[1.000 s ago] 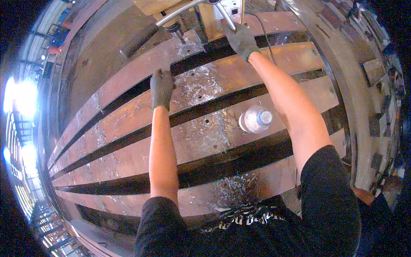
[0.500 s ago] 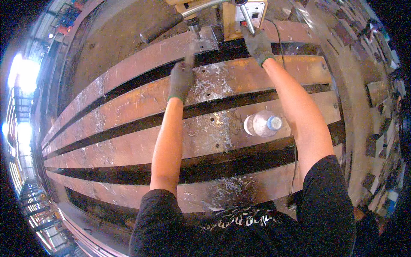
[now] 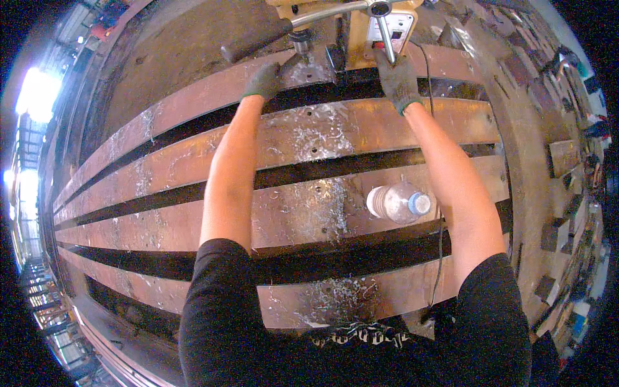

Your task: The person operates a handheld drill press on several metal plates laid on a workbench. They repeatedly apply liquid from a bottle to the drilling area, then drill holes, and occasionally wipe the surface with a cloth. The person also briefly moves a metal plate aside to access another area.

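Right grip: right hand (image 3: pixel 398 79) clenched on one drill handle (image 3: pixel 385 32), long axis running up away from it
Left grip: left hand (image 3: pixel 263 80) released, beside drill bit (image 3: pixel 300 42)
Bottles: one bottle (image 3: pixel 400 202), lying below right grip
Steel beams: four (image 3: pixel 161 161)

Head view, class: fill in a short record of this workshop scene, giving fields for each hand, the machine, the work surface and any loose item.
left hand: gloved, resting on the steel beam beside the drill bit
right hand: gloved, gripping a feed handle
machine: yellow drill standing on the far beam
work surface: long rusty steel beams, strewn with metal shavings
loose item: clear plastic bottle with blue cap, lying on a beam
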The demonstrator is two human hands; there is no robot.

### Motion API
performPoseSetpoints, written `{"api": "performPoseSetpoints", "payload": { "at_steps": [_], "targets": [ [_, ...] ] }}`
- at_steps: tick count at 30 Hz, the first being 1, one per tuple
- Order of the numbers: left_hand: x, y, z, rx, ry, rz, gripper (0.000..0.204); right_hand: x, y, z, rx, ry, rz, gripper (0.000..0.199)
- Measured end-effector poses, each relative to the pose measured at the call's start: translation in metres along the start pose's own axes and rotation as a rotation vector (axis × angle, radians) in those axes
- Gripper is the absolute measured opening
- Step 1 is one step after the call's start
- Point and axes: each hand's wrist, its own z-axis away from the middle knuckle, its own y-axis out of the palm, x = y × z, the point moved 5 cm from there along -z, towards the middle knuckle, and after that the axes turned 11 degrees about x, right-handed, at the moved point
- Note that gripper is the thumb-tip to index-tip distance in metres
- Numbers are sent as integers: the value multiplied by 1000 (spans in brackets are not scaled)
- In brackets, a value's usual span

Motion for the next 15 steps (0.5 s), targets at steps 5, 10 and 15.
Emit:
{"api": "performPoseSetpoints", "payload": {
  "at_steps": [5, 10, 15],
  "targets": [
    [-16, 16, 59, 262, 429, -146, 31, 13, -13, 19, -121, -121, -41, 49],
    [-19, 13, 187, 97, 485, -252, 35, 5, -7, 14, -73, -5, 142, 59],
    [-87, 31, 323, 171, -49, 397, 35, -7, -31, 2, 109, -18, 298, 56]
  ]
}}
